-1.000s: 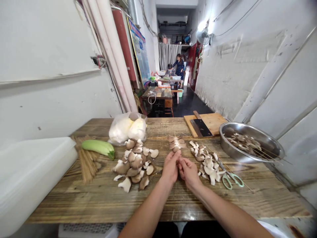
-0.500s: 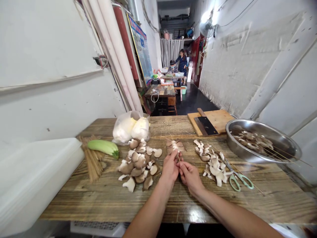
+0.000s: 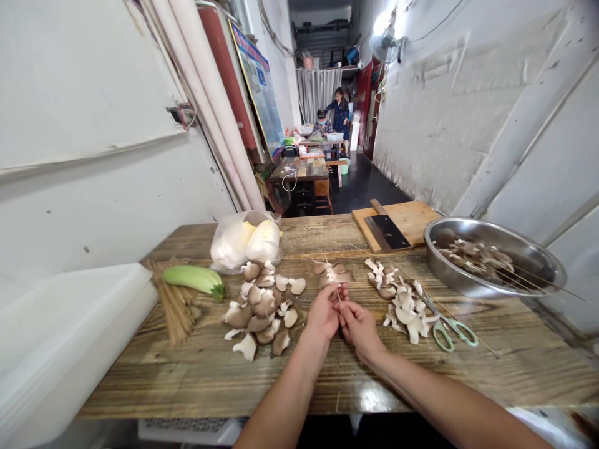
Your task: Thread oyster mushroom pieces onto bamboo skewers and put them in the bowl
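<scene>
Presently, at the centre of the frame, a thin stick is pinched between the thumb and forefinger of the right hand, while the left hand is curled about it just beyond. Whether the left fingers are pressed tight, or a piece of mushroom is cupped inside them, cannot be told, since the hollow of the palm is hidden.

For this handling to be done well, the stick is probably best guided along its own line, with the pinch set close to the supporting hand so that the thin wood is not bowed. As the flesh is likely to tear easily, pressure is better put on a thick stem than on a cap's edge, and fingertips are better kept clear of the point.

Relative to the fingers, the row of mushrooms is placed directly above the left fingertips in the frame, very near or touching; contact cannot be made out. Left of centre, loose mushrooms are heaped, apart from both hands. Right of centre, a paler pile is laid beside scissors. At the right edge, more mushrooms are held in a metal basin.
</scene>
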A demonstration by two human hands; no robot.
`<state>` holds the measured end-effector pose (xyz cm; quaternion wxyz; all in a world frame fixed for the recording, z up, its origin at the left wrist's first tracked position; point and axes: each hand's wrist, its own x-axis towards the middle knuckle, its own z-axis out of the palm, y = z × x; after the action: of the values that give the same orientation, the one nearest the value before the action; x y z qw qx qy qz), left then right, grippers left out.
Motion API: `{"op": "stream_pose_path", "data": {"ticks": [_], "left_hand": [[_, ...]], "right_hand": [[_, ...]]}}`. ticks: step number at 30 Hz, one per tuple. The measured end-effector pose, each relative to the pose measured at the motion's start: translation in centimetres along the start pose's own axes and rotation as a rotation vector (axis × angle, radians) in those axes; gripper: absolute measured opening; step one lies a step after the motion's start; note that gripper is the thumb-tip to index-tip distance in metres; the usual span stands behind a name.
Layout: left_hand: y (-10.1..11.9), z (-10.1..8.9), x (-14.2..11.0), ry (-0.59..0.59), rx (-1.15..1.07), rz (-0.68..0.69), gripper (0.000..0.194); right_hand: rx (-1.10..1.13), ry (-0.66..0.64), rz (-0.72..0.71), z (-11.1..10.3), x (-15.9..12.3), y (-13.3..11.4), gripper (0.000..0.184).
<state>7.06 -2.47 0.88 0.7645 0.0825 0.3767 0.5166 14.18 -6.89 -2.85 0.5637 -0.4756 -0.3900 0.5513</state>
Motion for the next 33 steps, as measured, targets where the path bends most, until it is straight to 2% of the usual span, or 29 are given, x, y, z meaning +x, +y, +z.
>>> {"op": "stream_pose_path", "data": {"ticks": [3, 6, 11, 20, 27, 33], "left_hand": [[0.1, 0.1, 0.0, -0.045, -0.013, -0.066, 0.003], [0.2, 0.0, 0.1, -0.058, -0.061, -0.067, 0.004], [0.5, -0.2, 0.7, 0.015, -0.107, 0.009, 0.008], [0.6, -0.7, 1.1, -0.044, -0.069, 0.079, 0.007], [0.6, -1.0, 1.2, -0.043, 0.031, 0.205, 0.024], [0.7, -0.8, 1.1, -0.025, 0.099, 0.194, 0.032]], "right_hand": [[0.029, 0.013, 0.008, -0.1, 0.1, -0.2, 0.034], [0.047, 0.018, 0.022, -0.1, 0.1, -0.5, 0.034], [0.063, 0.011, 0.053, 0.0, -0.1, -0.6, 0.034], [0.144, 0.016, 0.136, -0.2, 0.0, -1.1, 0.035], [0.122, 0.011, 0.119, -0.1, -0.1, -1.1, 0.033], [0.102, 0.016, 0.105, -0.1, 0.0, -0.8, 0.032]]}}
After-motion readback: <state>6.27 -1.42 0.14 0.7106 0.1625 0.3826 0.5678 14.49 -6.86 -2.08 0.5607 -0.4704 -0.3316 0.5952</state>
